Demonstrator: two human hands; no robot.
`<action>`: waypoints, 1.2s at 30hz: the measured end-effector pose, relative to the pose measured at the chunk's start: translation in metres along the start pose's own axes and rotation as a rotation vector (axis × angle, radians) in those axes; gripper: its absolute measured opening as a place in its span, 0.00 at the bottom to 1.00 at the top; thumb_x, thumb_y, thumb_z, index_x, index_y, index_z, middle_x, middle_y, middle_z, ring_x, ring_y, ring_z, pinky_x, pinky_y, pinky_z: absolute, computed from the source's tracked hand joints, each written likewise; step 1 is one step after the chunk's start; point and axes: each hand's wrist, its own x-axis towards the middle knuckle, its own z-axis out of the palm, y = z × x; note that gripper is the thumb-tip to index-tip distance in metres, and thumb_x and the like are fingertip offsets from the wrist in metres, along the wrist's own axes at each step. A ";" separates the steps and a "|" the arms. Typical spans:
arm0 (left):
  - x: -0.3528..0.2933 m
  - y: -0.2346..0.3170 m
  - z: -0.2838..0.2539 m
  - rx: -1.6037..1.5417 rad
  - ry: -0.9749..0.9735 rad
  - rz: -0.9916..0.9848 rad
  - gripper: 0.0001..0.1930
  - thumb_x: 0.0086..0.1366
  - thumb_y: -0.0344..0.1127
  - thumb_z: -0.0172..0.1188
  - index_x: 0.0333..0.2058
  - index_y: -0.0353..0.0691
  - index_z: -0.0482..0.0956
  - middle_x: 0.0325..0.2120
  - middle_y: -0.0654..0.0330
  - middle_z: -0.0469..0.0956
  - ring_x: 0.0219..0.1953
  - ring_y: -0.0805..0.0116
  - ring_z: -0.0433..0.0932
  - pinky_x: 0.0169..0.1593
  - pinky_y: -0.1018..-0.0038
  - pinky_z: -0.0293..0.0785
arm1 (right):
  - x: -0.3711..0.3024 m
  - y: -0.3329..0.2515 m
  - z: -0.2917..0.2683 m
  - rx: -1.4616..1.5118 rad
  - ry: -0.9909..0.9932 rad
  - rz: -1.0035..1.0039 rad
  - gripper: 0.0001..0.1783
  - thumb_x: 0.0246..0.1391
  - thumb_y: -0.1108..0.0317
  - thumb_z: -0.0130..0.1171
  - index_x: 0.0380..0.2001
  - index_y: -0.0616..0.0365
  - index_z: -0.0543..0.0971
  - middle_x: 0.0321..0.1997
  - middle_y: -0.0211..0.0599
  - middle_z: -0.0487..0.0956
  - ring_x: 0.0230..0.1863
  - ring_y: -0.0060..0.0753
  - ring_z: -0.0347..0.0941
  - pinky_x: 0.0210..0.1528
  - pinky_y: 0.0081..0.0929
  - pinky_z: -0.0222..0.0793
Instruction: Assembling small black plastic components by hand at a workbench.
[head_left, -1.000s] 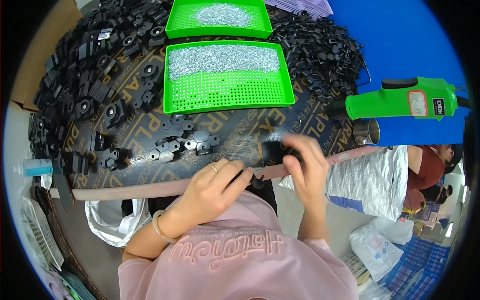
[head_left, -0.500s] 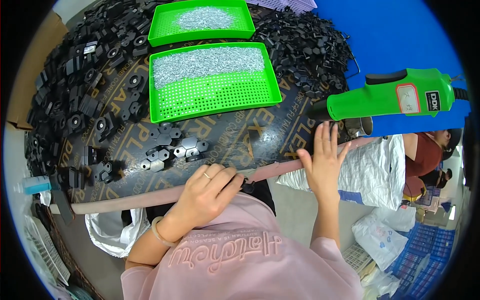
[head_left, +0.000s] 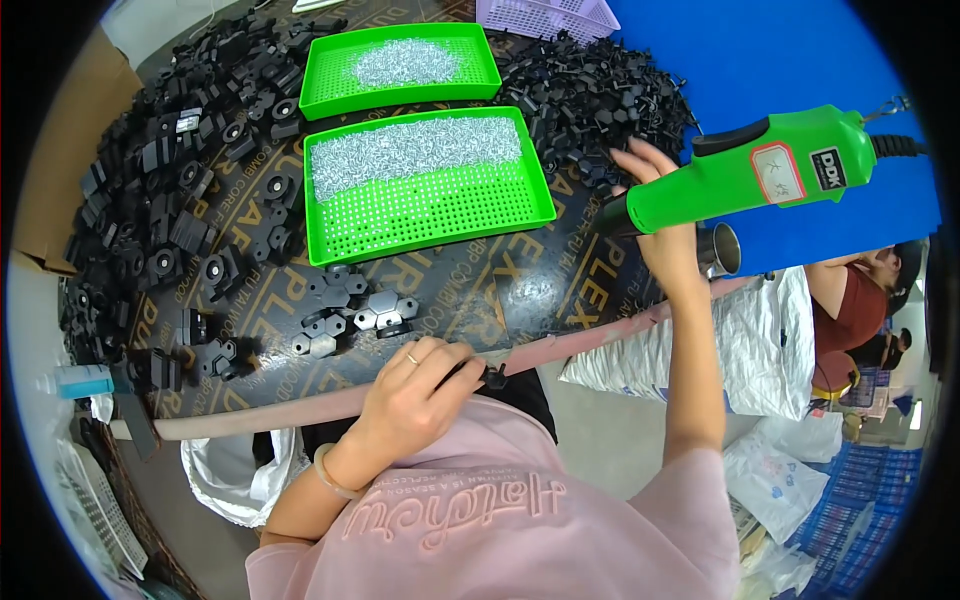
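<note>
Where the right fingers extend, piled parts look black, small, angular.

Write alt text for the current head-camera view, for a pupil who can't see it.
A right hand, partly hidden behind a green power screwdriver, is at the edge of a heap of black parts; the left hand holds a small black piece by the table edge. Two green perforated trays of small silver fasteners stand farther back.

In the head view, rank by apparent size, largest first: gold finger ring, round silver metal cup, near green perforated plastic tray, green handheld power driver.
Near green perforated plastic tray
Green handheld power driver
Round silver metal cup
Gold finger ring
</note>
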 end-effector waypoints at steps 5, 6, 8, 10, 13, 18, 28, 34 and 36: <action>-0.002 0.001 0.002 0.030 -0.018 -0.024 0.14 0.50 0.27 0.68 0.37 0.33 0.81 0.37 0.55 0.77 0.36 0.58 0.76 0.40 0.67 0.74 | 0.098 0.022 0.053 -0.230 -0.087 -0.448 0.28 0.63 0.54 0.58 0.66 0.40 0.69 0.72 0.37 0.63 0.72 0.49 0.57 0.70 0.51 0.55; -0.003 0.000 0.003 0.010 0.000 -0.046 0.15 0.48 0.26 0.69 0.37 0.33 0.81 0.37 0.54 0.78 0.35 0.57 0.76 0.39 0.66 0.74 | 0.109 0.023 0.062 -0.250 -0.130 -0.476 0.28 0.65 0.47 0.52 0.65 0.39 0.69 0.69 0.36 0.67 0.73 0.49 0.55 0.71 0.59 0.48; -0.003 -0.001 0.001 -0.009 0.019 -0.069 0.16 0.46 0.25 0.71 0.36 0.33 0.82 0.37 0.54 0.78 0.34 0.56 0.77 0.37 0.66 0.75 | 0.117 0.024 0.065 -0.212 -0.353 -0.336 0.27 0.66 0.45 0.51 0.64 0.39 0.70 0.66 0.38 0.70 0.73 0.48 0.54 0.71 0.62 0.45; -0.003 -0.001 -0.001 -0.057 0.031 -0.075 0.15 0.47 0.25 0.71 0.36 0.33 0.82 0.36 0.53 0.79 0.34 0.56 0.77 0.37 0.66 0.75 | 0.113 0.024 0.054 -0.159 -0.375 -0.293 0.24 0.65 0.47 0.53 0.61 0.41 0.73 0.63 0.37 0.72 0.72 0.48 0.57 0.71 0.61 0.47; -0.005 -0.001 -0.001 -0.061 0.045 -0.029 0.14 0.49 0.26 0.70 0.36 0.33 0.81 0.36 0.55 0.77 0.34 0.57 0.76 0.39 0.66 0.76 | 0.098 0.030 0.028 -0.043 -0.484 -0.337 0.21 0.63 0.58 0.58 0.56 0.53 0.76 0.60 0.41 0.75 0.73 0.50 0.56 0.72 0.48 0.53; -0.002 -0.003 -0.001 -0.062 0.023 -0.002 0.15 0.46 0.26 0.71 0.36 0.33 0.82 0.35 0.53 0.79 0.33 0.56 0.78 0.37 0.66 0.76 | 0.049 0.026 -0.004 0.327 -0.540 -0.271 0.12 0.59 0.68 0.62 0.45 0.61 0.82 0.60 0.41 0.77 0.70 0.50 0.63 0.71 0.47 0.57; -0.002 0.000 -0.001 0.000 0.085 0.003 0.15 0.46 0.26 0.72 0.35 0.34 0.83 0.36 0.54 0.79 0.33 0.57 0.78 0.37 0.66 0.74 | -0.053 0.019 -0.047 0.015 0.007 0.399 0.09 0.50 0.78 0.66 0.36 0.65 0.79 0.33 0.36 0.82 0.29 0.26 0.78 0.35 0.25 0.73; -0.001 -0.001 -0.002 -0.023 0.098 0.020 0.14 0.46 0.26 0.71 0.35 0.33 0.81 0.34 0.56 0.78 0.32 0.59 0.76 0.36 0.67 0.72 | -0.074 0.013 -0.027 -0.003 -0.041 0.362 0.07 0.49 0.80 0.64 0.34 0.64 0.79 0.31 0.43 0.79 0.29 0.38 0.77 0.34 0.32 0.71; -0.004 -0.003 -0.003 -0.010 0.112 0.013 0.14 0.46 0.26 0.71 0.35 0.33 0.81 0.34 0.56 0.78 0.32 0.59 0.76 0.35 0.67 0.72 | -0.070 -0.001 -0.039 -0.012 -0.194 0.343 0.07 0.46 0.81 0.64 0.31 0.63 0.80 0.33 0.44 0.80 0.32 0.44 0.77 0.36 0.34 0.71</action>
